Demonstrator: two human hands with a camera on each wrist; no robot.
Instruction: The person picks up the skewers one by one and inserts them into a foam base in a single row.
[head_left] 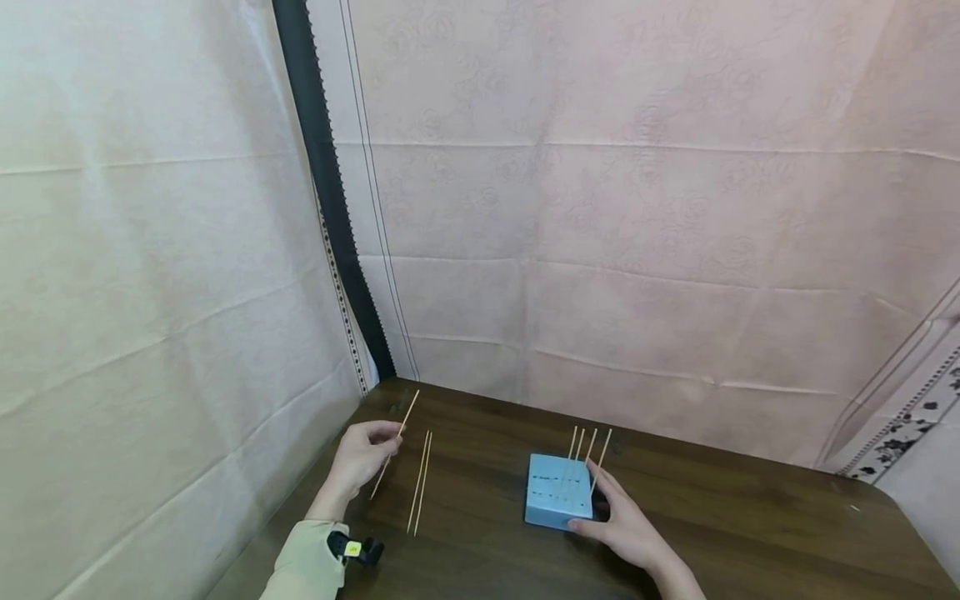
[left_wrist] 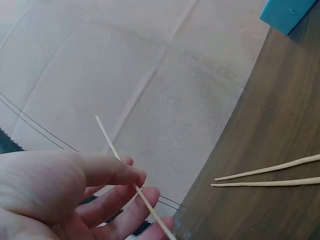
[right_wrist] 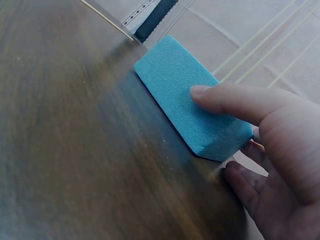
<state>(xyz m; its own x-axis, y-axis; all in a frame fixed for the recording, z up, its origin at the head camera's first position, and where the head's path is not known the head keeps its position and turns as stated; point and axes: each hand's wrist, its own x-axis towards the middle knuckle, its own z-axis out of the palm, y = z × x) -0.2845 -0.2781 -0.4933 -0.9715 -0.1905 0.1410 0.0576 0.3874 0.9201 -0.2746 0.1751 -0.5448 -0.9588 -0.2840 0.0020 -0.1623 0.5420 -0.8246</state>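
At the left of the head view, my left hand (head_left: 360, 460) pinches a thin bamboo skewer (head_left: 412, 407) between thumb and fingers. The left wrist view shows that skewer (left_wrist: 106, 135) slanting across the fingertips. Two more skewers (head_left: 418, 482) lie side by side on the table, just right of this hand. Further right, my right hand (head_left: 626, 525) grips a blue foam block (head_left: 553, 510) at its right side. Several skewers (head_left: 592, 447) stand in the block's top, which has rows of small dark holes. In the right wrist view, the thumb presses the block's side face (right_wrist: 170, 85).
The dark wooden table (head_left: 480, 467) carries everything. Pale cloth curtains (head_left: 637, 208) hang behind it and along its left side. A black device with a yellow label (head_left: 352, 548) is strapped to the left wrist.
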